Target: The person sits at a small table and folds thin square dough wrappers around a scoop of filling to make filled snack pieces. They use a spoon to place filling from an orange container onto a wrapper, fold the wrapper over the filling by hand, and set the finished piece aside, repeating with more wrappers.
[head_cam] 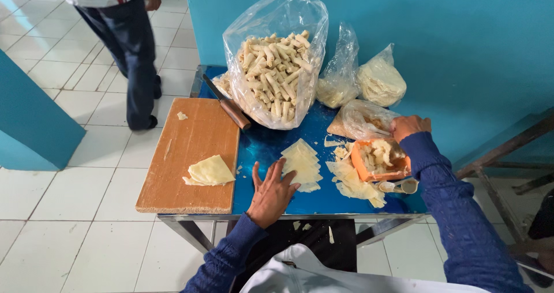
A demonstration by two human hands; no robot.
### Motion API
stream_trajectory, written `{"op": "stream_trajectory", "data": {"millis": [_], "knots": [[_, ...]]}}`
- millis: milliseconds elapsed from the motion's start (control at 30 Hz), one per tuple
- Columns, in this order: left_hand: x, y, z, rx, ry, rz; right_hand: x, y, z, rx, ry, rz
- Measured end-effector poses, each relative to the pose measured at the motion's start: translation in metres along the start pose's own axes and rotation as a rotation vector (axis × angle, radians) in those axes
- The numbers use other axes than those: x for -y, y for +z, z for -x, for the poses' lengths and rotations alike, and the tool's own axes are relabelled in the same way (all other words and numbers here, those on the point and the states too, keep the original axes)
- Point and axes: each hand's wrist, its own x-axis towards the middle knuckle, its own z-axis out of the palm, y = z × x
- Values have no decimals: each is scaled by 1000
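Head view, clear bag (pixel 276 68) of rolls, orange tub (pixel 378 163) of filling

the glossy blue table top (pixel 271 146) shines like smooth laminate on a bare metal frame. the plain rectangular wooden cutting board (pixel 190 154) is matt and slightly rough. the tall clear plastic bag (pixel 277 56) is thin, crinkled and shiny — pale rolled pastry sticks inside look dry and floury. the stack of pale thin pastry sheets (pixel 303 163) looks matt, soft — the orange plastic tub (pixel 378 163) smooth. knitted blue cloth sleeves cover both arms.
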Motion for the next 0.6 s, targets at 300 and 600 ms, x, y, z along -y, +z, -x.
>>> {"op": "stream_trajectory", "data": {"millis": [300, 600], "knots": [[-2, -2, 3, -27, 16, -14, -12, 19, 0, -170, -106, 120], [-10, -13, 3, -147, -215, 81, -16, 13, 11, -260, -229, -120]]}}
